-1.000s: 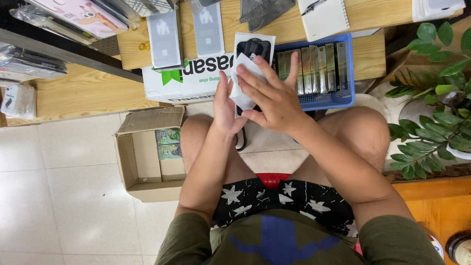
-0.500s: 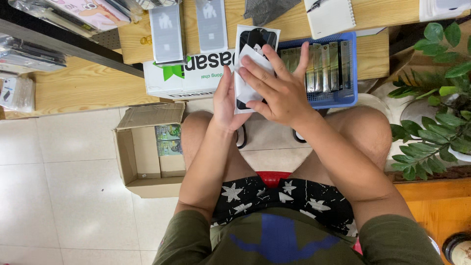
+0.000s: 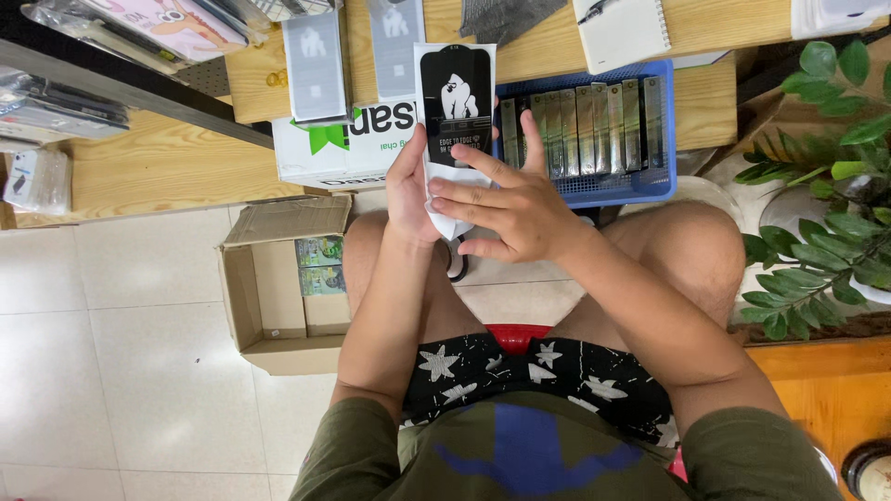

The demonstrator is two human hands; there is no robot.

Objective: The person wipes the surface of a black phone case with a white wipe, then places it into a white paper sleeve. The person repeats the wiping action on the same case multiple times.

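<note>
Head view, looking down over a seated person's bare knees. Both hands are up in front of the knees on one thing — a flat black-and-white screen-protector packet (image 3: pixel 455 102) held upright. Left hand (image 3: pixel 410 190) grips the packet's lower left edge, thumb on the front, fingers hidden behind it. Right hand (image 3: pixel 510 209) lies across the white lower part of the packet, fingers spread flat and pointing left, forefinger raised along the packet's right edge. Most of the packet sticks out above both hands; only its bottom end is covered by the right fingers.

Just beyond the right hand, touching-close behind its raised forefinger — a blue plastic basket (image 3: pixel 594 190) with a row of similar packets standing on edge. Beyond the left hand sits a white carton with green print (image 3: pixel 348 148), and on it two more flat grey packets (image 3: pixel 314 65), side by side. All of this rests on a pale wooden bench (image 3: pixel 158 167). Below the left hand, off to its left on the tiled floor (image 3: pixel 111 371), an open cardboard box (image 3: pixel 278 288) holds small green packs. Far side of the right arm: a leafy green plant (image 3: pixel 826 186). A spiral notebook (image 3: pixel 622 32) lies on the bench above the basket. Something dark hangs between the knees under the hands; cannot tell what.
</note>
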